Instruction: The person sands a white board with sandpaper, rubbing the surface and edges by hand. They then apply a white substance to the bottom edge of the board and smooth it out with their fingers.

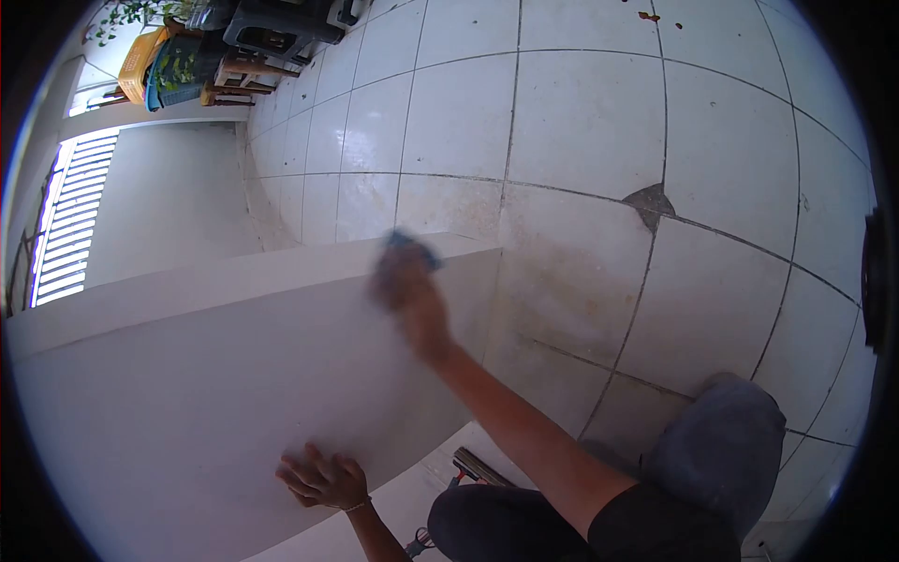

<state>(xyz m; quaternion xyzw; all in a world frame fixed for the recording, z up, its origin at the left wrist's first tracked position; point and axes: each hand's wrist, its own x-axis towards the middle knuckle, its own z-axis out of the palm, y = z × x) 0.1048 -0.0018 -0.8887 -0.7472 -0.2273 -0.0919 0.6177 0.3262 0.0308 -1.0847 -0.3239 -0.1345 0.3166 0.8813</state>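
Observation:
A long white panel or low wall (234,393) runs across the left and middle of the view. Near its top edge, my right hand (409,290) is smeared by motion, its fingers closed round a dark blue item (419,251) too blurred to name. The item is at or very near the panel's upper edge. Lower down, my left hand (325,476) lies on the flat white face with its fingers spread and nothing in it. A thin bracelet (358,505) circles that wrist.
Pale floor tiles (581,122) with dark joints extend beyond the panel, with a dark patch (650,203) at one joint. An orange crate (142,66) and dark stools (272,33) stand at the upper left. A red-handled tool (479,465) lies beside my knees.

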